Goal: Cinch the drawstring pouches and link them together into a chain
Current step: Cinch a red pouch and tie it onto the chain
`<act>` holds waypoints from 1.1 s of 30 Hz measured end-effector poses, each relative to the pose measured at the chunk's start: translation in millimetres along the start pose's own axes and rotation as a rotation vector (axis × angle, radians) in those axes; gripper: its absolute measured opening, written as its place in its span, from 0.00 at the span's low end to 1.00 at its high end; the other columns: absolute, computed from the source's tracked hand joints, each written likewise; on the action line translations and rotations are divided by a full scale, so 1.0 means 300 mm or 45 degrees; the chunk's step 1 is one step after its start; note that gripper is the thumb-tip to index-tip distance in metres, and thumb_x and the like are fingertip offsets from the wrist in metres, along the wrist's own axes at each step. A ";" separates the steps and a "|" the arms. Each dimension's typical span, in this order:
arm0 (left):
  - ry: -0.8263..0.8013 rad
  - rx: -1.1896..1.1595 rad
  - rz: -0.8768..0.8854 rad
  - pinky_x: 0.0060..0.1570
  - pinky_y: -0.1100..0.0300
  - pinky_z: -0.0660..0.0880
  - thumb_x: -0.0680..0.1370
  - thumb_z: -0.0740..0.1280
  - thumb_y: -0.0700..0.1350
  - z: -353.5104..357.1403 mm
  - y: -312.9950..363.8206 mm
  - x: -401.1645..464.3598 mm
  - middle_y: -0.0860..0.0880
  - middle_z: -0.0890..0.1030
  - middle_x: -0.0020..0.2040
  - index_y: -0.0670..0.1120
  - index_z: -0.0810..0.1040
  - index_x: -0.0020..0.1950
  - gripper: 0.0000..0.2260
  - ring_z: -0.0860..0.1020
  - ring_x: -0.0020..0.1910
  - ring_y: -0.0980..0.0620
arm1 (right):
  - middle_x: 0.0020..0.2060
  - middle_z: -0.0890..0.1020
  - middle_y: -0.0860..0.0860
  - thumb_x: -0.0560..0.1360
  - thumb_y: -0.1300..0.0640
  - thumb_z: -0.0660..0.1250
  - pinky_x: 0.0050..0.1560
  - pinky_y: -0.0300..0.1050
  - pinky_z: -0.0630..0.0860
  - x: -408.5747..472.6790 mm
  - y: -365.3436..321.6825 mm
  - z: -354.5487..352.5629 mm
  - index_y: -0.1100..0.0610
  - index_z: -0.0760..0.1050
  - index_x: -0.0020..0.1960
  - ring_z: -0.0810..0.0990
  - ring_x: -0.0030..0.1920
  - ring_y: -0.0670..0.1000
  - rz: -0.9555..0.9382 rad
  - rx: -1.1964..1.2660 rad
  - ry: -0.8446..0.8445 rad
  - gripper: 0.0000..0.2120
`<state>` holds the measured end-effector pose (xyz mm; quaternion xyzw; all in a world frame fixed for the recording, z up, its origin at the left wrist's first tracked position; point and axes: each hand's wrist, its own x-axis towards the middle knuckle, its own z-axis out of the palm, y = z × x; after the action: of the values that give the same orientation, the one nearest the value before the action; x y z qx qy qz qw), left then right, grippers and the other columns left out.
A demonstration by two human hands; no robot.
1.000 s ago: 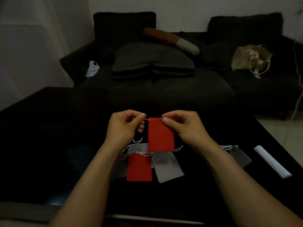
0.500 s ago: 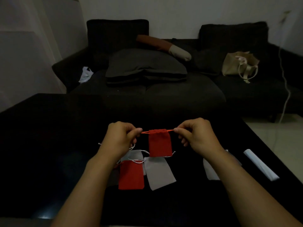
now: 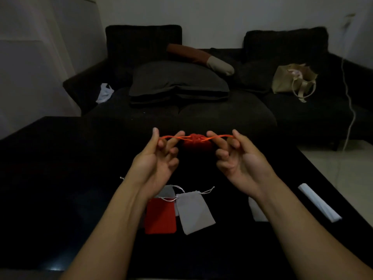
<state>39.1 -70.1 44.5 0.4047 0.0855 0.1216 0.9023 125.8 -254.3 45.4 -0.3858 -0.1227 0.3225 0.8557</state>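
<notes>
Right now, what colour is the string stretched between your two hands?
Orange-red, matching the cinched pouch it runs through; the drawstring shows best in the head view.

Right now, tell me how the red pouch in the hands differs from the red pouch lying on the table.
The held red pouch hangs in the air between the left hand and right hand; the table red pouch lies flat. The held one's mouth is bunched tight, its orange cords stretched sideways; the table one looks smooth and uncinched. Both are red drawstring pouches.

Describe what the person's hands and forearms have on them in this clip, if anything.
Nothing shows on either: the left hand and right hand are bare, with no gloves, rings, watch or bands visible. Both forearms are uncovered down to the frame's lower edge, no sleeves in sight.
</notes>
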 end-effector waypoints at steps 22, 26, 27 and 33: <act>0.089 0.666 0.461 0.46 0.70 0.76 0.79 0.66 0.39 0.043 -0.054 -0.023 0.50 0.87 0.48 0.51 0.76 0.64 0.15 0.83 0.48 0.59 | 0.42 0.86 0.54 0.71 0.64 0.68 0.27 0.32 0.64 0.015 0.056 0.052 0.58 0.78 0.51 0.71 0.32 0.44 -0.191 -0.397 -0.013 0.09; 0.150 0.659 0.437 0.41 0.68 0.77 0.80 0.65 0.40 0.043 -0.067 -0.010 0.51 0.85 0.39 0.46 0.81 0.55 0.08 0.83 0.40 0.58 | 0.45 0.86 0.52 0.76 0.65 0.66 0.29 0.33 0.66 0.017 0.058 0.052 0.56 0.77 0.60 0.73 0.32 0.42 -0.246 -0.460 -0.014 0.13; 0.147 0.661 0.416 0.40 0.67 0.76 0.80 0.64 0.41 0.043 -0.071 -0.011 0.52 0.84 0.36 0.46 0.83 0.52 0.07 0.81 0.37 0.58 | 0.45 0.86 0.52 0.75 0.63 0.67 0.30 0.33 0.67 0.013 0.058 0.054 0.56 0.78 0.58 0.73 0.32 0.43 -0.272 -0.471 -0.018 0.12; -0.001 0.849 0.269 0.45 0.59 0.75 0.81 0.64 0.47 0.035 -0.081 -0.007 0.53 0.76 0.30 0.49 0.85 0.42 0.12 0.77 0.37 0.55 | 0.54 0.85 0.48 0.70 0.57 0.70 0.43 0.34 0.77 0.000 0.045 0.053 0.58 0.83 0.50 0.83 0.50 0.42 -0.448 -0.677 -0.022 0.10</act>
<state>43.5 -93.8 33.2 0.6838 0.0779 0.1794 0.7029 112.3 -238.4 46.0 -0.5660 -0.2747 0.1293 0.7665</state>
